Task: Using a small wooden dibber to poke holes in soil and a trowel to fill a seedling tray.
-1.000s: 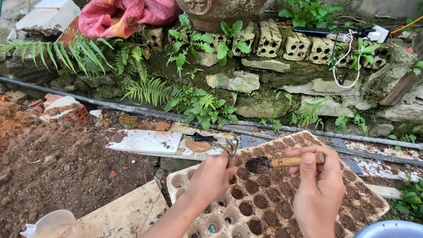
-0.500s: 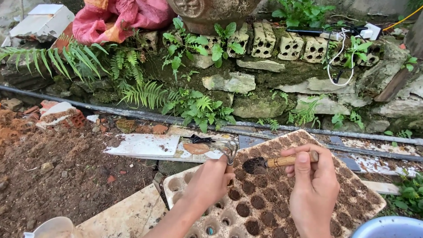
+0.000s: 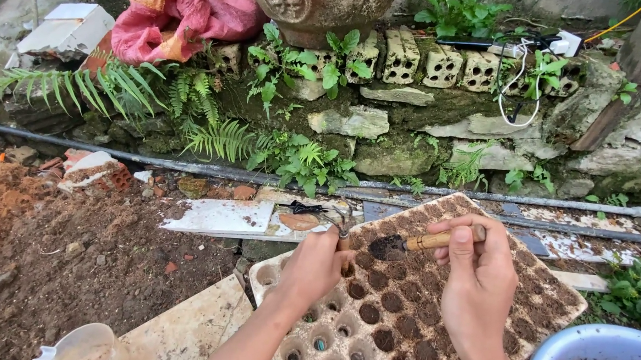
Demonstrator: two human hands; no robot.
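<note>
Left hand now lower, fingers around rake; right fingers pinching soil-laden trowel

Ground: bare brown dirt, lumpy, was seen on the left.
Tray: a pale seed tray with round holes was laid on flat boards.
Boards: a white board and a cream slab were laid flat on the dirt.
Pipe: a dark pipe was laid along the stone wall's foot.
Bowl: a blue bowl was set beside the tray.
Cup: a clear cup was set on the dirt.
</note>
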